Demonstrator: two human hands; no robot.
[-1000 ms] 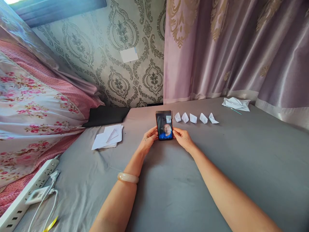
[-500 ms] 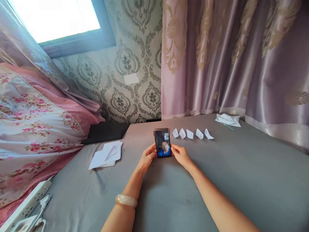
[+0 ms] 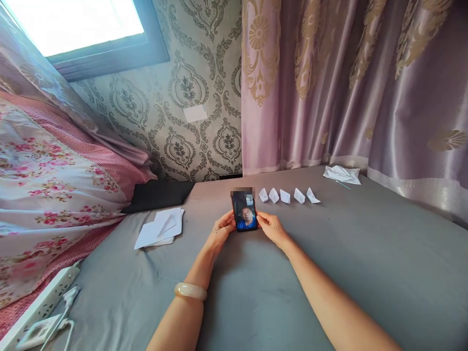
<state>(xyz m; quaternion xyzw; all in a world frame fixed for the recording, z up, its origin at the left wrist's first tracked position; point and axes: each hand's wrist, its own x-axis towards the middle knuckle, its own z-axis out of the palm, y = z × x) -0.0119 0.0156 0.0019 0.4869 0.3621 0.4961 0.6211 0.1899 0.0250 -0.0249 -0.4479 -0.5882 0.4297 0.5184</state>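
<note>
1. My left hand (image 3: 224,227) and right hand (image 3: 271,226): fingers curled nearly closed, pinching the phone (image 3: 245,212) by its two side edges.
2. Phone upright before me, screen lit, a person showing; can't tell if its base touches the grey sheet (image 3: 256,287).
3. Five folded white paper shapes (image 3: 285,197) in a row, starting just right of the phone.
4. Left of phone: white papers (image 3: 152,234), black cloth (image 3: 161,196) behind them.
5. Far right of phone: white paper pile (image 3: 341,174), thin green stick (image 3: 342,185) alongside.
6. Nearer me, well left of phone: power strip (image 3: 47,303), cords beside it.
</note>
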